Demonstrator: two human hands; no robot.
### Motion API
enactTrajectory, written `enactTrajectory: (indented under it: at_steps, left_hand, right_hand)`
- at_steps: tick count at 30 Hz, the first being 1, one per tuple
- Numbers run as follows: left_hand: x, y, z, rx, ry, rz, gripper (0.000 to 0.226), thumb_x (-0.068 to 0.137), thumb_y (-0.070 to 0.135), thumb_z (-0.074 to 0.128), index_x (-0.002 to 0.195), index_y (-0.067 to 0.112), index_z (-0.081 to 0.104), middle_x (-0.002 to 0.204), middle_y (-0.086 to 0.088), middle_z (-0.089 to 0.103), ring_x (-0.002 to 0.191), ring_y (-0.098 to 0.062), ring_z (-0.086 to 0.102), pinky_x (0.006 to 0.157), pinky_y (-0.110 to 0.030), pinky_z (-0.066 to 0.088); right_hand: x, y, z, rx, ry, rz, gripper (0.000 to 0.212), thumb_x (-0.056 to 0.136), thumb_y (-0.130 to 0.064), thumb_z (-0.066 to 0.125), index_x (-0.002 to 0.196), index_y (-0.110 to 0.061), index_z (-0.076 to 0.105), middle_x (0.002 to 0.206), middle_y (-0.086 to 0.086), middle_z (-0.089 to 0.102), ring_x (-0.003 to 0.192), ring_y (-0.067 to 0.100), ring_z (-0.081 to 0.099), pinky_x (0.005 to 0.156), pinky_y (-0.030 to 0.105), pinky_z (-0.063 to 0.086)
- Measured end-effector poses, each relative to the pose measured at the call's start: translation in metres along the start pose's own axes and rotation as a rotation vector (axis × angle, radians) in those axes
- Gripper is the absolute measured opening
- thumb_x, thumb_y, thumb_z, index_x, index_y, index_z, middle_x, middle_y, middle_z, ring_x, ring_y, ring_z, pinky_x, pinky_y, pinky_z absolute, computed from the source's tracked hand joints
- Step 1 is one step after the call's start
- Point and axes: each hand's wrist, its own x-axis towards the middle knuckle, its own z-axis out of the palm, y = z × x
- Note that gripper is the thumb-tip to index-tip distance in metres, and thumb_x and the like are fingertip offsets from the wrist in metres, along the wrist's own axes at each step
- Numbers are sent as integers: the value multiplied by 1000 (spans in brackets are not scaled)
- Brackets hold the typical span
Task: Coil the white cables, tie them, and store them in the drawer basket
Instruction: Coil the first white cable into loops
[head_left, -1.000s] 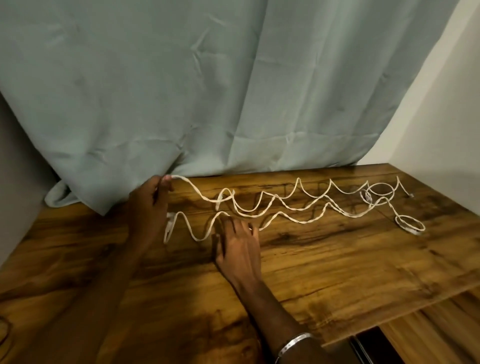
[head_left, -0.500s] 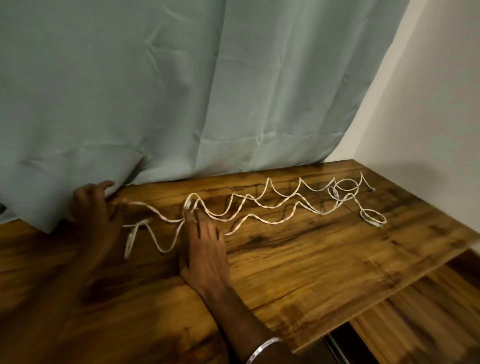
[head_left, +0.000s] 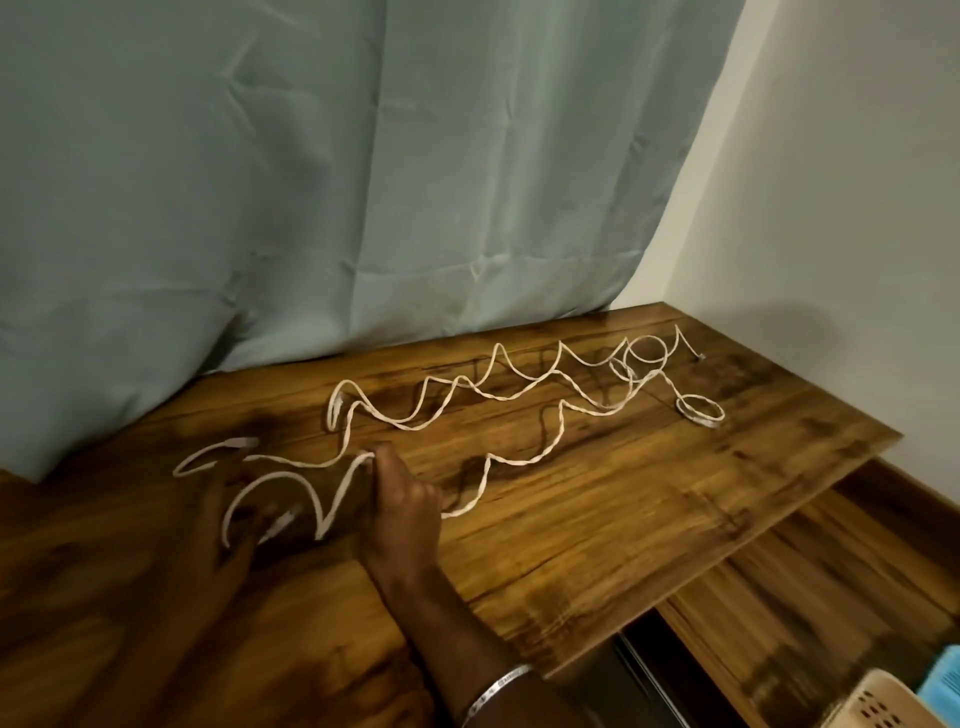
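On the wooden tabletop (head_left: 597, 519): white cables (head_left: 498, 400) are lying in loose waves.
Right hand (head_left: 402, 514): pinching 1 cable bend.
Left hand (head_left: 218, 525): blurred, grip unclear.
Risk: dragging is likely tangling the crossed strands.

White cables (head_left: 498, 395); brown streaky woodgrain table (head_left: 623, 509); pale grey-green curtain (head_left: 311, 182); cream perforated basket (head_left: 878, 706); silver bangle (head_left: 496, 688).

The brown wooden tabletop (head_left: 597, 499) shows dark streaky grain under a smooth, faintly glossy finish that catches the light. On it the thin white cables (head_left: 519, 400) look braided and matt. The far pale grey-green cloth curtain (head_left: 311, 182) is matt and creased. A shiny metal bangle (head_left: 496, 693) circles the near wrist. At near right, the cream perforated plastic basket (head_left: 872, 701) looks smooth.
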Motion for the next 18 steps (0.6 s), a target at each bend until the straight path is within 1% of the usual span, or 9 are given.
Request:
enactTrajectory:
  at_steps: [2, 4, 7, 9, 10, 11, 14, 16, 18]
  left_hand:
    - [-2, 6, 0, -41, 5, -102, 52, 94, 40, 56, 142, 18, 49, 145, -17, 50, 130, -40, 47, 107, -53, 37]
    - [-6, 10, 0, -64, -5, -183, 49, 93, 43, 55, 130, 12, 60, 137, -21, 56, 128, -42, 48, 110, -52, 33]
    - [-14, 13, 2, -75, -11, -65, 21, 90, 47, 56, 102, 34, 67, 124, -8, 66, 118, -33, 56, 104, -43, 38]
    - [-14, 15, 7, -188, -3, -33, 16, 93, 52, 54, 95, 38, 63, 113, 1, 65, 110, -25, 58, 99, -39, 39]
    - [-15, 22, 13, -253, 25, -29, 22, 96, 54, 50, 97, 37, 63, 110, 1, 65, 107, -24, 58, 96, -39, 40]
    - [-16, 29, 22, -318, 50, -27, 24, 99, 51, 44, 101, 36, 62, 107, 0, 64, 104, -23, 57, 91, -38, 40]
    - [-20, 53, 55, -366, 121, -36, 31, 101, 39, 37, 114, 26, 62, 103, 0, 59, 97, -18, 53, 78, -27, 39]
    - [-14, 54, 75, -304, 46, 67, 31, 103, 46, 36, 118, 34, 60, 112, 5, 61, 104, -15, 56, 83, -28, 41]
    - [-6, 44, 87, -150, -112, 204, 41, 103, 55, 33, 127, 33, 58, 124, 9, 61, 115, -11, 56, 96, -32, 43]
  right_hand:
    - [1, 2, -1, 39, 125, 74, 22, 106, -29, 47, 103, -13, 62, 79, 4, 68, 63, 24, 63, 55, 30, 40]
    - [2, 4, 0, 49, 144, 149, 31, 110, -33, 39, 104, -13, 62, 77, 7, 67, 64, 28, 63, 54, 37, 45]
    - [1, 5, 1, -13, -20, 203, 27, 110, -37, 36, 102, -19, 54, 81, 6, 68, 70, 30, 65, 61, 42, 49]
    - [5, 7, 2, -97, -187, 206, 10, 106, -33, 47, 104, -25, 53, 93, 2, 71, 84, 28, 67, 73, 43, 52]
    - [8, 7, 3, -138, -245, 189, 6, 103, -30, 53, 107, -26, 54, 101, 0, 71, 93, 26, 67, 82, 43, 53]
    - [9, 8, 5, -178, -299, 166, 12, 100, -28, 58, 112, -26, 57, 110, 0, 69, 102, 24, 65, 91, 45, 51]
    - [7, 11, 5, -293, -535, 124, 50, 89, -29, 74, 135, -25, 54, 139, 5, 53, 131, 27, 48, 117, 57, 31]
    - [6, 19, -6, -329, -615, 75, 54, 90, -33, 70, 140, -27, 51, 140, 6, 51, 135, 30, 42, 118, 63, 24]
    - [14, 34, -31, -321, -685, 32, 39, 90, -32, 61, 129, -26, 63, 128, 5, 61, 128, 29, 49, 118, 63, 27]
